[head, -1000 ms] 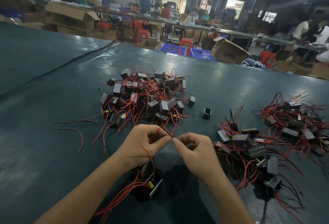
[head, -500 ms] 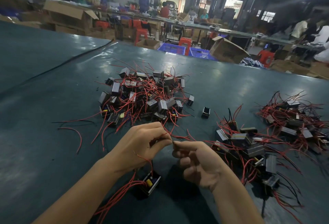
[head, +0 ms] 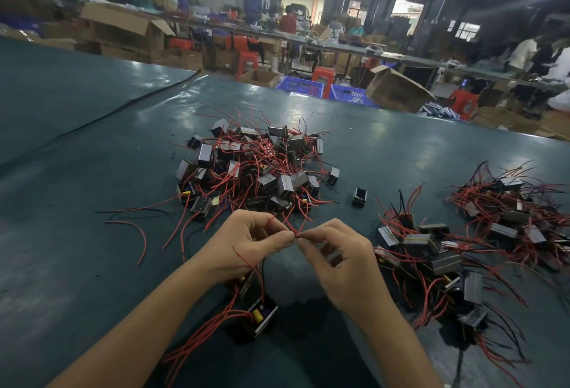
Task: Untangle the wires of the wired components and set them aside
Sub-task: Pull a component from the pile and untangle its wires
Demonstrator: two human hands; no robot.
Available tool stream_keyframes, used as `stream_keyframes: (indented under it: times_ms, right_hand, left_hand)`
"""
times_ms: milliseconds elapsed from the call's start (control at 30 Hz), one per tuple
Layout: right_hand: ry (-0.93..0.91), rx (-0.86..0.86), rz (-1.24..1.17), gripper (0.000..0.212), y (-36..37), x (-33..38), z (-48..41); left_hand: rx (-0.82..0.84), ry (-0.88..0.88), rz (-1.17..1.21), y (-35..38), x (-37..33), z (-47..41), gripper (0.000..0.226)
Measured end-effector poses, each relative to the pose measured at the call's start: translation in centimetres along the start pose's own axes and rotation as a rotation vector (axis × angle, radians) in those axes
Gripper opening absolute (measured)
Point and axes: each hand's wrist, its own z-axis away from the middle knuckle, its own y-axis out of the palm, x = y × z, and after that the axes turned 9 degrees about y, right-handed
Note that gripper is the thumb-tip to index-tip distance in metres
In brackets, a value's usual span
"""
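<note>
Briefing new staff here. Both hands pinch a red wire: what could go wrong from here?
1. The left hand and right hand pinch the red wire; a hard tug may strain its joint at the component below.
2. Loose ends of the unsorted pile lie near the hands and may snag.
3. Wires in the right-hand pile already cross; added pieces may retangle.
</note>
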Motion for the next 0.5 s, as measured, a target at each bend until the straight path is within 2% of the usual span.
stream_keyframes:
  times_ms: [100, 167, 233, 333, 367, 433, 500]
  right_hand:
    - [0.033, -0.022, -0.005, 0.007, 0.1, 0.2, 0.0]
    - [0.165, -0.021, -0.069, 0.011, 0.3, 0.6, 0.0]
    - [0.450, 0.036, -0.235, 0.018, 0.5, 1.3, -0.2]
    - [1.003, 0.190, -0.595, 0.023, 0.2, 2.1, -0.4]
    - [1.115, 0.237, -0.670, 0.021, 0.1, 2.2, -0.4]
    - [1.149, 0.256, -0.764, 0.017, -0.1, 2.1, -0.4]
    - [0.983, 0.188, -0.766, 0.014, 0.1, 1.9, -0.4]
  left_hand:
    - [0.036, 0.017, -0.036, 0.1, 0.2, 0.1, 0.025]
    - [0.032, 0.056, -0.062, 0.2, 0.2, 0.2, 0.017]
    - [0.021, 0.160, -0.157, 0.3, 0.2, 0.3, 0.008]
    - [0.046, 0.364, -0.401, 0.4, 0.2, 0.5, 0.007]
    - [0.053, 0.398, -0.453, 0.5, 0.2, 0.5, 0.010]
    - [0.027, 0.394, -0.446, 0.5, 0.2, 0.5, 0.010]
    - [-0.028, 0.320, -0.321, 0.5, 0.1, 0.4, 0.008]
